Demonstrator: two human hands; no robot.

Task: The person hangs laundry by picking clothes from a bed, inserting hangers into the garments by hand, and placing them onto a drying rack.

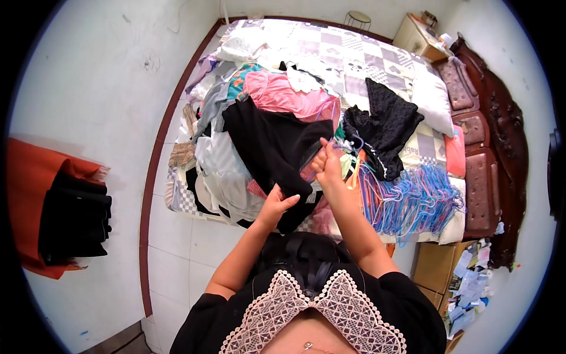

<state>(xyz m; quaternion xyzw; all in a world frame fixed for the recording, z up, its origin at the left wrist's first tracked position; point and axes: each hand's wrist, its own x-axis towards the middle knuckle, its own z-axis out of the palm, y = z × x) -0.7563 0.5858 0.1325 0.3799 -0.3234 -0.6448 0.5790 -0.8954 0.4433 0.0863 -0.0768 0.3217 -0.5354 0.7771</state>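
Cloth, black, spreads over the pile on the bed, in front of us. Our left hand clamps its near edge between thumb and fingers. Our right hand is curled closed at its right edge, beside a purple hook; we cannot tell which it grips. To the right we see black lace and, nearer us, bunched hangers.

The bed's surface is hidden beneath the heaped clothes, whose overlapping layers cover one another. The right hand's fingertips are too small to make out against the hanger, and the bundled hangers overlap too densely to tell singly.
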